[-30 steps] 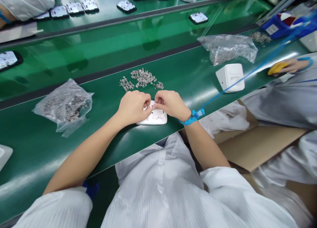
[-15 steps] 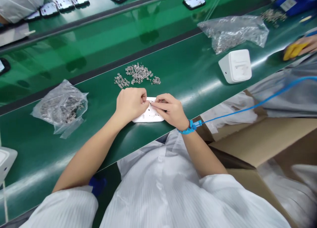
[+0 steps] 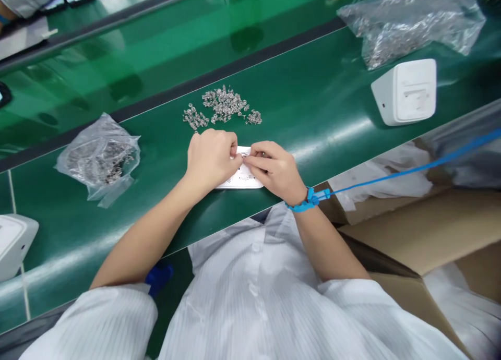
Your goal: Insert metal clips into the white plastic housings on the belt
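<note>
A white plastic housing (image 3: 240, 181) with small holes and slots lies flat on the green bench, partly covered by my hands. My left hand (image 3: 213, 159) rests over its left side, fingers curled and thumb pressed against the forefinger. From the right, my right hand (image 3: 278, 171) reaches over it, fingertips pinched together close to the left thumb. Whatever sits between the fingertips of either hand is too small to make out. Just beyond the hands lie small shiny metal pieces in a large pile (image 3: 226, 104) and two smaller heaps.
A plastic bag of metal pieces (image 3: 99, 159) lies at left, another clear bag (image 3: 410, 26) at far right. White device housings stand at right (image 3: 415, 91) and left (image 3: 15, 242). A blue wrist cord (image 3: 391, 175) runs off right above an open cardboard box (image 3: 426, 229).
The view has shifted, so the right-hand housing and bag appear farther right. My right fingers have bent into a tighter pinch; both hands stay over the white housing.
</note>
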